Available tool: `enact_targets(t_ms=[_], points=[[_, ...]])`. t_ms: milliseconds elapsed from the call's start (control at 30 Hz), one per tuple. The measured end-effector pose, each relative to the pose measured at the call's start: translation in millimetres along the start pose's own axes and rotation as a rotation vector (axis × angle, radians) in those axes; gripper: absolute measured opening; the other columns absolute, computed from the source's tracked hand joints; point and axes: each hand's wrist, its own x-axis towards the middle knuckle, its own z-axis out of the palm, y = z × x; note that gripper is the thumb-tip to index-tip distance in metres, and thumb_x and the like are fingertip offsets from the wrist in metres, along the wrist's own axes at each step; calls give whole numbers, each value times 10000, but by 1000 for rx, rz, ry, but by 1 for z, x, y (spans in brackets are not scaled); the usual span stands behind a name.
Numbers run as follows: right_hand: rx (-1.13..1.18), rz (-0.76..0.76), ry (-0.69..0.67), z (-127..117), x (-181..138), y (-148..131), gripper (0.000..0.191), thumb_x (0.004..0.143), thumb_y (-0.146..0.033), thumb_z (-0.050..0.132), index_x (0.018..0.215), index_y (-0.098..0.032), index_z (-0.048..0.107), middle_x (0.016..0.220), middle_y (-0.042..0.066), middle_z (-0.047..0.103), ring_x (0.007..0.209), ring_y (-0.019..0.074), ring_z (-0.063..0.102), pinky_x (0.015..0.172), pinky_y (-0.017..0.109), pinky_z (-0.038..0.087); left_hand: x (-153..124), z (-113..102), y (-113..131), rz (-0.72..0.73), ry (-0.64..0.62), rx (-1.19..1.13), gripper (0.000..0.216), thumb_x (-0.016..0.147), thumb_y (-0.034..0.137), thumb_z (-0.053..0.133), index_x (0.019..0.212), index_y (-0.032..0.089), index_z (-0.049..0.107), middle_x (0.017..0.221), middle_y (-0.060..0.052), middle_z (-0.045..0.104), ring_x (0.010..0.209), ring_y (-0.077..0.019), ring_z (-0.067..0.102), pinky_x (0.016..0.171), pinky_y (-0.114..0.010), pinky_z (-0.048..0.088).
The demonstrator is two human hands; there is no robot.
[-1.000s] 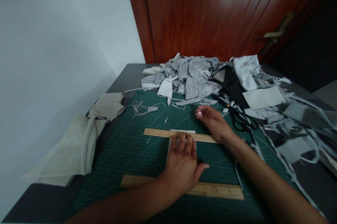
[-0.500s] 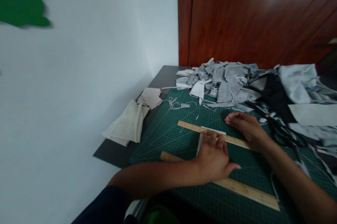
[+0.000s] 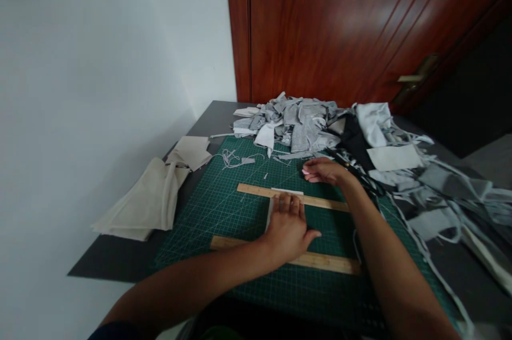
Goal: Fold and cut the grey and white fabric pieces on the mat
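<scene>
My left hand (image 3: 287, 231) lies flat with its fingers stretched out. Its fingertips press on the upper wooden ruler (image 3: 324, 203) and on a pale piece of fabric (image 3: 269, 212) beneath it. A thin white strip of that fabric shows beyond the ruler's far edge. Under my left forearm a second wooden ruler (image 3: 326, 262) crosses the mat, partly hidden. My right hand (image 3: 326, 170) hovers past the upper ruler, its fingers pinching a small pink piece (image 3: 306, 172), mostly covered, that looks like chalk. Both rulers rest on a green cutting mat (image 3: 200, 228).
Grey and white fabric scraps (image 3: 304, 121) are heaped at the mat's far edge. Black scissors (image 3: 370, 183) lie partly behind my right arm. Folded cream cloth (image 3: 148, 199) sits at the left by the wall. More strips (image 3: 436, 223) cover the right side. A wooden door (image 3: 320, 25) stands behind.
The view has swung to the right, showing the door handle and more scraps. My left hand stays pressed on the ruler and fabric. My right hand still pinches the pink piece beyond the ruler.
</scene>
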Motion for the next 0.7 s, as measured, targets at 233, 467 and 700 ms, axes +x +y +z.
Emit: enact_targets(t_ms=[233, 467, 700], points=[[-11, -43, -30, 1, 4, 9, 200, 753, -184, 895, 812, -149, 707, 670, 43, 760, 602, 153, 745, 604, 237, 659, 1, 1, 0, -8, 12, -3, 843, 948, 709, 470, 1406, 9, 572, 1452, -262, 562, 1391, -435, 459, 1161, -601, 346], [-18, -40, -47, 0, 6, 11, 206, 750, -190, 899, 810, -152, 705, 710, 53, 776, 624, 156, 753, 621, 239, 665, 2, -1, -1, -6, -2, -15, 834, 951, 705, 465, 1404, 13, 578, 1459, -269, 554, 1403, -443, 447, 1148, -617, 360], [-16, -7, -113, -5, 6, 3, 227, 706, -165, 921, 770, -147, 704, 733, 69, 786, 657, 176, 768, 637, 255, 667, 1, 1, -2, -2, 9, 16, 811, 959, 708, 439, 1393, 43, 601, 1463, -245, 562, 1398, -436, 458, 1153, -618, 354]])
